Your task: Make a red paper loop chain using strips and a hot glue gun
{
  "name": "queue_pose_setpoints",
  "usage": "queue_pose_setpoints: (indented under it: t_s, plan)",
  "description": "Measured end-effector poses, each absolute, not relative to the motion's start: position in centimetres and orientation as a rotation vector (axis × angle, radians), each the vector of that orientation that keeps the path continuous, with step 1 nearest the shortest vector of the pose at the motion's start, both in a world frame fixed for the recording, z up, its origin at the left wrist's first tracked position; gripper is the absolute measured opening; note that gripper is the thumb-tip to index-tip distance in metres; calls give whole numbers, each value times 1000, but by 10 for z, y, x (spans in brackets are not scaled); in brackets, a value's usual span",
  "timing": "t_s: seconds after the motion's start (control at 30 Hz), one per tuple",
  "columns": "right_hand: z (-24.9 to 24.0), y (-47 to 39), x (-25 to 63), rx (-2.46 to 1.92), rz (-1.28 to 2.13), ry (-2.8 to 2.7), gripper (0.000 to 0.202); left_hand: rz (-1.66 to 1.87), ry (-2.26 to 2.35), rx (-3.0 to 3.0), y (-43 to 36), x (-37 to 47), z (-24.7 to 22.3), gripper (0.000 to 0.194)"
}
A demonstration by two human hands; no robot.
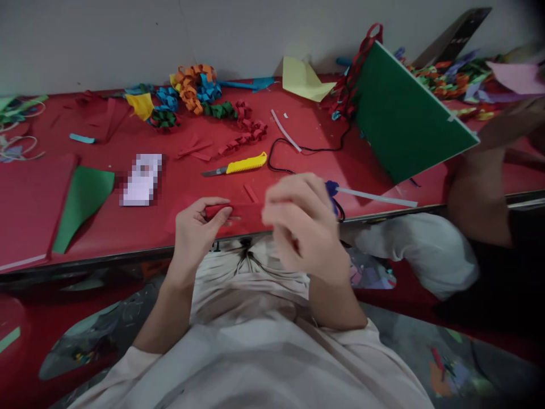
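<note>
At the worktop (pixel 142 230) edge, mid-frame, red paper (pixel 211 212) ran sideways from pinching left fingers (pixel 221 216) toward right fingers (pixel 279 213), grip unclear.

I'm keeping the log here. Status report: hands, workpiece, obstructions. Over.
Left hand pinching red paper. Right hand blurred, grip unclear. Yellow cutter on table just beyond hands, blade out.

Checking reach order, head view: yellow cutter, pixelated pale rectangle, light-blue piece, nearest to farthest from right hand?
From the right hand:
1. yellow cutter, left and beyond
2. pixelated pale rectangle, farther left
3. light-blue piece, farthest left, farther back
</note>
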State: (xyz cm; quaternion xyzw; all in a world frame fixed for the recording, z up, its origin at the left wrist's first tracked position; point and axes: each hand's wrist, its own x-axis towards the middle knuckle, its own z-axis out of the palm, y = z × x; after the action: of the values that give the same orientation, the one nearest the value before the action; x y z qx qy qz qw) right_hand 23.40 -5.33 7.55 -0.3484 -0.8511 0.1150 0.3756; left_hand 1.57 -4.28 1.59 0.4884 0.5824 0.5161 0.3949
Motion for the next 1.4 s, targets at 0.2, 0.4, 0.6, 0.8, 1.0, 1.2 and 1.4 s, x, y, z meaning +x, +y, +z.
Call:
queue_pose_setpoints:
  t_s: [0.2, 0.4, 0.6, 0.8, 1.0, 1.2, 1.4]
  plan:
    - [16, -14, 205, -1043, 762, -1882, 25, 1288, 1458, 1276, -46, 17, 15, 25]
    - [3, -19, 204, -1077, 879, -1754, 18, 1259, 1396, 1219, -45, 17, 3, 26]
    - [-9, -21, 199, -1118, 997, -1629, 19, 1157, 1325, 1280, -48, 16, 0, 39]
    - [-21, -23, 206, -1099, 1147, -1574, 22, 1143, 1384, 1298, -46, 15, -3, 46]
    - [-19, -24, 210, -1100, 1114, -1654, 24, 1126, 1431, 1349, -44, 17, -7, 35]
    - [-21, -23, 205, -1045, 1227, -1534, 26, 1163, 1373, 1270, -42, 21, -7, 36]
    - [-16, -19, 211, -988, 1071, -1736, 39, 1207, 1391, 1224, -38, 17, -4, 38]
